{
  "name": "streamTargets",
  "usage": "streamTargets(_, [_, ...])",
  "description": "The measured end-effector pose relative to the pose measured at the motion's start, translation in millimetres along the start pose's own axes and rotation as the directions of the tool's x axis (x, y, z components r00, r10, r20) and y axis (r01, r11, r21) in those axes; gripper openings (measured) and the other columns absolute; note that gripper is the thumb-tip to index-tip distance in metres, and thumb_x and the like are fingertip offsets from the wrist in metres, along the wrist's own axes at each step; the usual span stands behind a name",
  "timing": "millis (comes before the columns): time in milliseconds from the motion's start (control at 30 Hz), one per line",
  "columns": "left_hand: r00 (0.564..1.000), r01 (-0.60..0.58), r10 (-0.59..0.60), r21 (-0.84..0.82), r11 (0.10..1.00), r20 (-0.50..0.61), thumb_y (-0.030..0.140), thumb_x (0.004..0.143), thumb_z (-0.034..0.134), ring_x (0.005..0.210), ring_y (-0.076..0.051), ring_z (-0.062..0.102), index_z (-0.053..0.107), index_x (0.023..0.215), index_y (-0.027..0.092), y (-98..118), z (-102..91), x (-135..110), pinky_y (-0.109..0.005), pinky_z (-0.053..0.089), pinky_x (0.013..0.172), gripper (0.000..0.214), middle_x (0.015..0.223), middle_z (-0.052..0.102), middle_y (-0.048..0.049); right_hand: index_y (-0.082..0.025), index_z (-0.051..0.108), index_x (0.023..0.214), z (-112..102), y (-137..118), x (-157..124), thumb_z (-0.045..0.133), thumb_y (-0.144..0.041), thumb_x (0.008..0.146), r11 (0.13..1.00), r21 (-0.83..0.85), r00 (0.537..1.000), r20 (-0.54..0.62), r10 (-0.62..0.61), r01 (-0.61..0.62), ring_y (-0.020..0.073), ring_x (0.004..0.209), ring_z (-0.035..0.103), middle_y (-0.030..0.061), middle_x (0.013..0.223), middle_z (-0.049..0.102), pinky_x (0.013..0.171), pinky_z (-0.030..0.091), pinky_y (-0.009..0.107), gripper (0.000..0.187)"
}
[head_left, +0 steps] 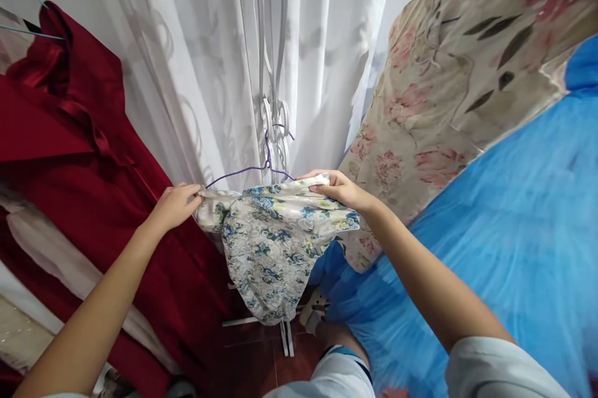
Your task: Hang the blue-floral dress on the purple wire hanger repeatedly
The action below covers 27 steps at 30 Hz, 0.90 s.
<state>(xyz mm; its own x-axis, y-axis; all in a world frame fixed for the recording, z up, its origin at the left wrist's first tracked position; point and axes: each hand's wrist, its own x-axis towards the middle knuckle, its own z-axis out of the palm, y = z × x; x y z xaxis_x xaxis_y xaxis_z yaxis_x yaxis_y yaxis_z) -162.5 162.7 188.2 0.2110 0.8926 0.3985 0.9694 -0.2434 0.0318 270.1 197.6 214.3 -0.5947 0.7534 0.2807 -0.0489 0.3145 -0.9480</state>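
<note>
A white blouse (pixel 275 248) with blue and yellow flowers hangs in front of me on a thin purple hanger (pixel 233 172). My left hand (pixel 177 205) pinches the garment's left shoulder or sleeve near the hanger's end. On the other side, my right hand (pixel 343 189) grips the right shoulder, with the thumb in front and the fingers stretched behind along the top edge. The hanger's hook sits by the scrollwork of a white metal stand (pixel 267 114). The cloth hides the lower corners of the hanger.
Dark red dresses (pixel 93 142) hang at the left. At the right are a beige floral dress (pixel 420 105) and a wide blue tulle skirt (pixel 514 217). White curtains (pixel 205 43) cover the back. The stand's foot (pixel 286 339) rests on the reddish tiled floor (pixel 255 354).
</note>
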Motion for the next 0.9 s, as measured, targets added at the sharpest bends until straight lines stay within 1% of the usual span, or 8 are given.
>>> streamTargets(100, [0.996,0.060,-0.055,-0.065,0.996,0.074,0.040,0.091,0.043,0.108,-0.028,0.061,0.065,0.113,0.022,-7,22.4,-1,-0.035,0.043,0.089,0.036,0.119,0.068,-0.0104,-0.016,0.071,0.118,5,2,-3,0.073,-0.032,0.078,1.000,-0.009,1.000,0.000,-0.006,0.006,0.0126,0.066,0.058,0.0031,0.087,0.072,0.057,0.042,0.021,0.043])
streamTargets(200, [0.995,0.103,-0.102,-0.032,0.994,0.011,0.037,0.089,0.047,0.115,-0.031,0.057,0.065,0.113,0.022,-10,30.6,0,-0.040,0.042,0.093,0.033,0.120,0.068,-0.0103,-0.017,0.071,0.116,8,4,-4,0.074,-0.033,0.078,1.000,-0.007,1.000,0.005,-0.004,0.004,0.0124,0.065,0.058,0.0025,0.086,0.072,0.057,0.043,0.021,0.041])
streamTargets(333, [0.987,0.105,-0.107,-0.028,0.994,-0.121,0.028,0.087,0.049,0.120,-0.033,0.051,0.064,0.109,0.022,1,15.3,15,-0.047,0.038,0.099,0.027,0.121,0.067,-0.0093,-0.016,0.072,0.111,9,7,-1,0.078,-0.036,0.074,1.000,0.001,0.999,-0.033,0.002,-0.002,0.0148,0.066,0.062,0.0030,0.084,0.073,0.058,0.046,0.023,0.042])
streamTargets(433, [0.966,-0.020,-0.039,-0.222,0.975,-0.256,0.022,0.088,0.044,0.117,-0.029,0.053,0.064,0.105,0.019,19,-2.4,30,-0.046,0.037,0.102,0.026,0.119,0.067,-0.0098,-0.016,0.073,0.109,7,7,1,0.079,-0.037,0.073,0.999,0.032,0.999,-0.044,0.021,-0.020,0.0171,0.075,0.066,0.0045,0.090,0.074,0.065,0.050,0.024,0.042])
streamTargets(567, [0.963,-0.190,-0.011,-0.709,0.679,-0.268,0.032,0.091,0.051,0.103,-0.021,0.063,0.058,0.120,0.021,47,-14.8,40,-0.032,0.048,0.087,0.032,0.118,0.068,-0.0085,-0.019,0.062,0.132,0,4,-6,0.076,-0.039,0.078,0.998,-0.015,0.997,-0.046,0.055,-0.056,0.0172,0.082,0.067,0.0044,0.095,0.074,0.072,0.052,0.025,0.060])
streamTargets(633, [0.959,-0.180,-0.075,-0.787,0.591,-0.275,0.039,0.090,0.056,0.095,-0.018,0.064,0.056,0.124,0.021,56,-14.3,39,-0.027,0.049,0.076,0.038,0.119,0.068,-0.0094,-0.024,0.054,0.141,-7,6,-17,0.076,-0.039,0.078,0.997,-0.069,0.994,-0.101,0.034,-0.041,0.0174,0.089,0.066,0.0029,0.098,0.073,0.077,0.052,0.026,0.069])
streamTargets(767, [0.920,-0.115,-0.171,-0.662,0.740,-0.352,0.046,0.089,0.058,0.068,-0.013,0.058,0.067,0.099,0.018,66,-11.4,27,-0.024,0.044,0.065,0.031,0.095,0.070,-0.0054,-0.017,0.076,0.097,-25,20,-49,0.076,-0.046,0.076,0.985,-0.146,0.978,-0.196,0.065,-0.095,0.0186,0.076,0.064,0.0035,0.079,0.072,0.069,0.052,0.028,0.037])
streamTargets(900, [0.949,-0.127,-0.039,-0.490,0.862,-0.314,0.048,0.085,0.063,0.066,-0.014,0.055,0.070,0.088,0.019,87,-18.2,15,-0.024,0.041,0.067,0.030,0.076,0.066,-0.0005,-0.015,0.071,0.070,-31,19,-63,0.073,-0.056,0.076,0.996,-0.019,0.926,-0.369,0.078,-0.091,0.0156,0.053,0.057,0.0036,0.062,0.067,0.051,0.046,0.026,0.041])
